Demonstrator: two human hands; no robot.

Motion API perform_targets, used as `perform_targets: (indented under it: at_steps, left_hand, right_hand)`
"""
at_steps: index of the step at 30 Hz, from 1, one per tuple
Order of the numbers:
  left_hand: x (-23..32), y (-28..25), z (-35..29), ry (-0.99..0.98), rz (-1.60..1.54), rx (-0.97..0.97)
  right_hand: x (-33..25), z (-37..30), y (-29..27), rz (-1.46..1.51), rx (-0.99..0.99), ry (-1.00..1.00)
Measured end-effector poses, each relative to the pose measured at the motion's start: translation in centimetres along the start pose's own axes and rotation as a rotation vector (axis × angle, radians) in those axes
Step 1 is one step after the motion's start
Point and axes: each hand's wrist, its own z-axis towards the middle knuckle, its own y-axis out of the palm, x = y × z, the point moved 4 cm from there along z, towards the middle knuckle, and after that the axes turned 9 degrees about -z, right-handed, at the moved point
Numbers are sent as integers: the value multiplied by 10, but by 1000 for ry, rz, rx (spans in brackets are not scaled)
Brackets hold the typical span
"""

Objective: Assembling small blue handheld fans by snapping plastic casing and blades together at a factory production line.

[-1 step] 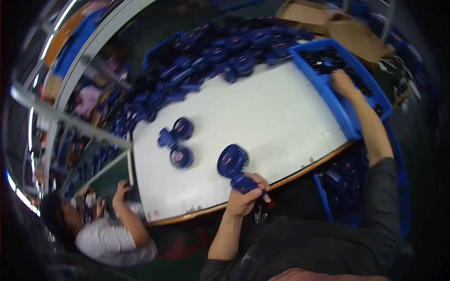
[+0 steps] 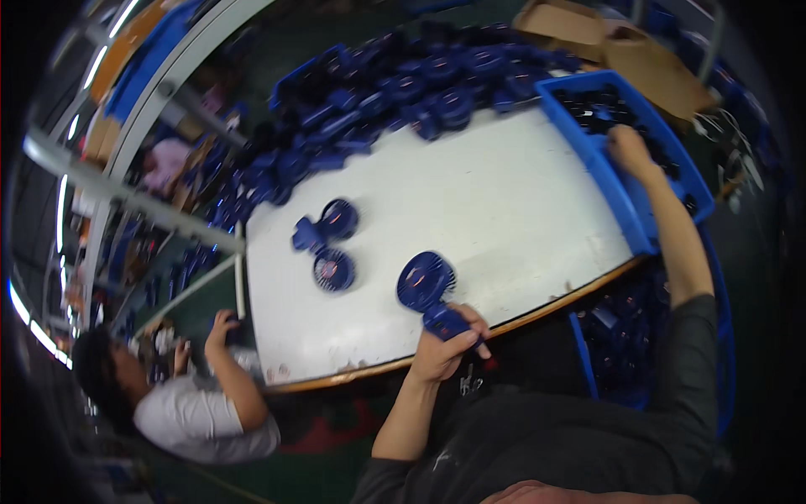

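Note:
My left hand (image 2: 442, 353) is closed around the handle of a dark blue handheld fan (image 2: 426, 281), its round head pointing away from me over the near edge of the white table (image 2: 478, 202). At the right, my right hand (image 2: 628, 149) reaches into a blue plastic bin (image 2: 579, 143) among small black parts (image 2: 600, 109). Its fingertips are hidden there, so what they touch cannot be made out. Left of the held fan, more blue handheld fans (image 2: 335, 270) lie close together on the tabletop.
A big heap of blue fans (image 2: 403, 88) covers the table's far side. Below the right edge stands another blue bin (image 2: 581, 353) of blue parts. Cardboard boxes (image 2: 562, 25) lie at the far right. A co-worker in a light shirt (image 2: 197, 420) sits at the left, beside a metal frame (image 2: 126, 197).
The whole view has shifted slightly, so the table and bin appear a little farther right. My left hand keeps its grip on the fan, and my right hand stays in the bin.

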Motion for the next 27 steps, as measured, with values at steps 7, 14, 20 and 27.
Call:
perform_targets:
  at_steps: [7,14,20,27]
  left_hand:
    - [-6,5,13,50,490,218]
    - [-5,9,6,171,369,228]
    - [-12,1,2,171,270,310]
    - [-16,7,0,-119,86,8]
  right_hand:
    - [-218,-108,-147,1260,-516,-97]
    - [-317,-187,-143,1767,-624,-32]
    - [-332,-214,-121,1548,-309,11]
    - [-337,-176,-174,898,171,-618]
